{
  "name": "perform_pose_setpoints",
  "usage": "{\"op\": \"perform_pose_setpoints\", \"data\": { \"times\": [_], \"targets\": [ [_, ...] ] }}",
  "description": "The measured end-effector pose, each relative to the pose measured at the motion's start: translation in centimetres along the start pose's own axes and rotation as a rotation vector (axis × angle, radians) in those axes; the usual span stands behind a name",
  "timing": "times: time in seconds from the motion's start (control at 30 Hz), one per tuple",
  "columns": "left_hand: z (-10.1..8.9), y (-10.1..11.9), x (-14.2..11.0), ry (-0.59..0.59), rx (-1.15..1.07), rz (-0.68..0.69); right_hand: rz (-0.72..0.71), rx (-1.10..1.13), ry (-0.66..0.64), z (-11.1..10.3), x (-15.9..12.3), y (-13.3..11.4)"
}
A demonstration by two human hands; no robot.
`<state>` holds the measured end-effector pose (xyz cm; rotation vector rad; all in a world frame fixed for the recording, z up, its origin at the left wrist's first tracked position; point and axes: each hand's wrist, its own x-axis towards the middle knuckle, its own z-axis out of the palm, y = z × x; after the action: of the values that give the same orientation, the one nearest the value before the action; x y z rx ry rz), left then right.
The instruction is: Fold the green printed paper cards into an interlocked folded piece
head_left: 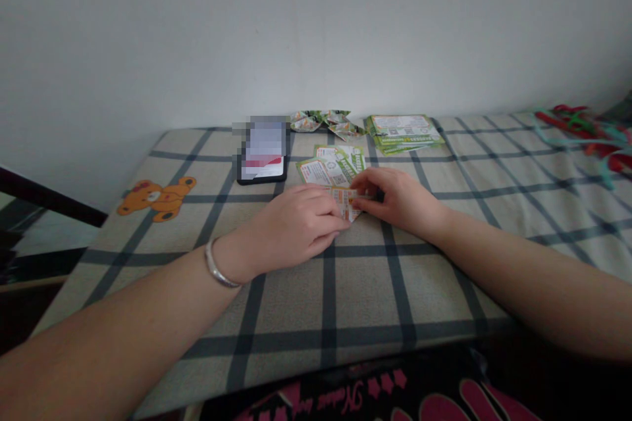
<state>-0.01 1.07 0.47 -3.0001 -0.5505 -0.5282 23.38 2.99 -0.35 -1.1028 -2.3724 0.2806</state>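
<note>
A printed paper card [340, 197] with orange and white print lies between my two hands, partly folded as far as I can see. My left hand [302, 220] rests over its left part, fingers closed together on its edge; a silver bangle circles that wrist. On the right side, my right hand [390, 197] pinches the card between thumb and fingers. Just beyond my fingers, flat green-and-white printed cards [323, 168] lie overlapping on the cloth. The card's underside and some fingertips are hidden.
Several folded paper pieces [326, 122] stand by the wall, left of a stack of green cards [405, 131]. A phone [264, 148] lies at the back left. The checked tablecloth [365, 296] has a bear picture [157, 198]. Colourful ribbons [587, 135] are at the far right.
</note>
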Motion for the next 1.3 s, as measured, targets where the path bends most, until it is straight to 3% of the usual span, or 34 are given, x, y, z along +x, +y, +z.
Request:
{"op": "perform_pose_setpoints", "data": {
  "times": [0.1,0.3,0.53,0.63,0.8,1.1,1.3],
  "targets": [
    [0.0,0.1,0.0,-0.003,0.012,0.0,-0.005,0.05,-0.042,-0.8,-0.1,0.0],
    [0.2,0.0,-0.3,0.002,0.005,-0.007,-0.174,0.044,-0.127,-2.0,-0.4,0.5],
    [0.3,-0.1,-0.5,-0.018,-0.037,-0.05,-0.263,-0.055,-0.11,-1.8,-0.3,0.7],
    [0.2,0.0,-0.4,-0.004,-0.019,-0.024,-0.156,-0.036,-0.072,-1.4,-0.2,0.5],
    [0.0,0.0,-0.4,0.019,-0.044,-0.029,0.087,0.223,-0.027,-0.4,-0.2,0.5],
    [0.2,-0.1,-0.5,-0.019,-0.01,-0.052,0.149,0.25,0.041,0.8,-0.2,0.1],
    [0.1,0.0,-0.4,-0.027,0.007,-0.055,0.105,0.111,0.057,1.0,-0.2,-0.1]
  ]
}}
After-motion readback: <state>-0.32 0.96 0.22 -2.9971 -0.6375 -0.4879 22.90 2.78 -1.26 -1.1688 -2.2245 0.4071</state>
